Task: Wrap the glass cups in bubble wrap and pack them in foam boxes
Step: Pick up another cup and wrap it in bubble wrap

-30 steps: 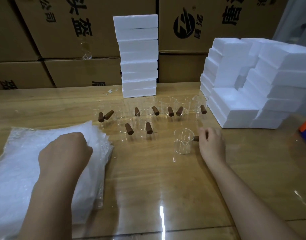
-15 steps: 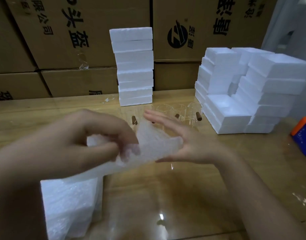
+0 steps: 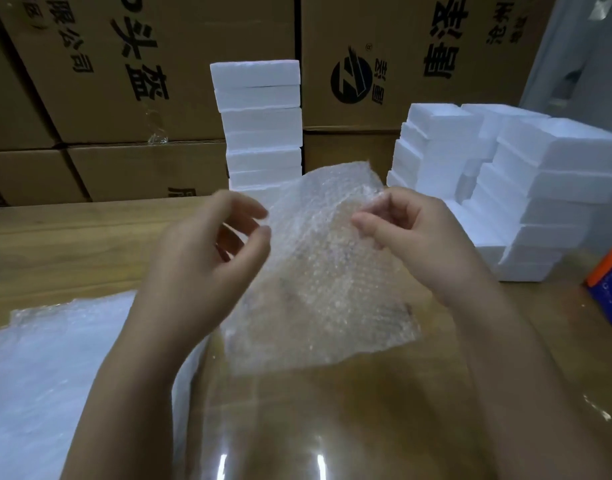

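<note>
Above the table [image 3: 72,244], right hand [image 3: 419,237] fingers [image 3: 367,225] pinch a bubble wrap sheet [image 3: 325,271]; left hand [image 3: 200,271] grip at its edge unclear

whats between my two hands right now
A sheet of bubble wrap, held up, spans from the left hand to the right hand, which pinches its top edge. The head view shows it; the left hand's grip is unclear.
</note>
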Motion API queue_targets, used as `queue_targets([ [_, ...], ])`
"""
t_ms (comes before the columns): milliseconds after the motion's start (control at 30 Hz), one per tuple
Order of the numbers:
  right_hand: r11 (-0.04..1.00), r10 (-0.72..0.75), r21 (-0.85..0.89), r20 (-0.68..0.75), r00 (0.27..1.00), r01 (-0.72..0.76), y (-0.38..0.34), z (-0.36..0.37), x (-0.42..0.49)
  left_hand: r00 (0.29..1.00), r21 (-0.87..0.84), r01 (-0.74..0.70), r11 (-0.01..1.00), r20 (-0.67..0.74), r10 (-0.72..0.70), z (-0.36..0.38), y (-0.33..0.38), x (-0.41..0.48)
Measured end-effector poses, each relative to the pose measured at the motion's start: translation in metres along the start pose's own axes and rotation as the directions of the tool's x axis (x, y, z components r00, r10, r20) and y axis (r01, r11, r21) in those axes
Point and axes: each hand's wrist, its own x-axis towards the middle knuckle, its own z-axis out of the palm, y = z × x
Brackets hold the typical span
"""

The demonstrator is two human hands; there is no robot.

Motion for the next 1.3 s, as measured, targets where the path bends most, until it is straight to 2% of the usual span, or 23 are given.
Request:
queue_targets([
  [100, 0.95, -0.209, -0.264, -0.144, 0.967, 0.166, 0.001, 0.003, 0.001, 0.991, -0.099, 0.031, 0.995, 0.133, -0.018, 0.006, 0.004, -0.001],
  [167, 0.81, -0.422, -0.496, -0.122, 0.898, 0.313, -0.002, 0.003, 0.001, 0.996, -0.126, 0.016, 0.992, 0.084, -0.005, 0.009, 0.004, 0.001],
  [233, 0.663, -0.56, -0.622, -0.044, 0.827, 0.416, -0.005, 0.002, -0.001, 0.998, -0.157, -0.021, 0.987, -0.055, 0.013, 0.007, 0.002, 0.005],
  [300, 0.592, -0.616, -0.63, 0.049, 0.786, 0.503, -0.007, 0.002, -0.003, 0.981, -0.148, -0.093, 0.985, -0.183, 0.065, 0.005, 0.001, 0.009],
  [367, 0.573, -0.64, -0.592, 0.109, 0.76, 0.567, -0.011, 0.003, -0.006, 0.961, -0.101, -0.186, 0.977, -0.227, 0.159, 0.005, 0.002, 0.01],
  [433, 0.551, -0.659, -0.567, 0.156, 0.736, 0.613, -0.015, 0.003, -0.008, 0.956, -0.088, -0.253, 0.963, -0.172, 0.235, 0.006, 0.004, 0.009],
  [533, 0.532, -0.68, -0.53, 0.197, 0.706, 0.66, -0.019, 0.002, -0.012, 0.948, -0.095, -0.318, 0.943, -0.005, 0.319, 0.007, 0.008, 0.008],
  [600, 0.527, -0.692, -0.516, 0.2, 0.693, 0.675, -0.021, 0.002, -0.014, 0.956, -0.119, -0.285, 0.951, 0.032, 0.29, 0.007, 0.011, 0.006],
  [667, 0.506, -0.7, -0.546, 0.192, 0.688, 0.667, -0.022, 0.004, -0.016, 0.982, -0.174, -0.184, 0.967, 0.015, 0.19, 0.005, 0.011, 0.004],
  [733, 0.48, -0.708, -0.584, 0.183, 0.682, 0.655, -0.022, 0.007, -0.017, 0.99, -0.242, -0.064, 0.968, 0.107, 0.092, 0.001, 0.01, 0.002],
  [767, 0.483, -0.714, -0.573, 0.179, 0.676, 0.662, -0.022, 0.008, -0.018, 0.976, -0.276, -0.016, 0.961, 0.205, 0.075, 0.0, 0.008, 0.002],
  [833, 0.514, -0.73, -0.508, 0.165, 0.664, 0.691, -0.023, 0.012, -0.019, 0.901, -0.37, 0.127, 0.92, 0.431, 0.049, -0.003, 0.005, 0.004],
  [867, 0.538, -0.731, -0.465, 0.157, 0.664, 0.703, -0.024, 0.015, -0.02, 0.869, -0.395, 0.199, 0.897, 0.495, 0.025, -0.002, 0.004, 0.005],
  [933, 0.612, -0.712, -0.351, 0.144, 0.687, 0.709, -0.025, 0.019, -0.021, 0.88, -0.383, 0.249, 0.89, 0.474, -0.042, 0.002, 0.003, 0.007],
  [1000, 0.702, -0.669, -0.215, 0.125, 0.732, 0.679, -0.026, 0.022, -0.022, 0.918, -0.314, 0.192, 0.93, 0.393, -0.057, 0.006, 0.003, 0.009],
  [1100, 0.838, -0.543, 0.004, 0.093, 0.835, 0.545, -0.027, 0.027, -0.026, 0.941, -0.295, 0.174, 0.94, 0.332, -0.069, 0.01, 0.005, 0.007],
  [1200, 0.892, -0.435, 0.163, 0.05, 0.899, 0.422, -0.026, 0.032, -0.028, 0.945, -0.313, 0.196, 0.929, 0.313, -0.094, 0.011, 0.006, 0.008],
  [1300, 0.925, -0.346, 0.19, 0.058, 0.936, 0.33, -0.025, 0.034, -0.024, 0.929, -0.348, 0.197, 0.917, 0.365, -0.061, 0.01, 0.006, 0.009],
])
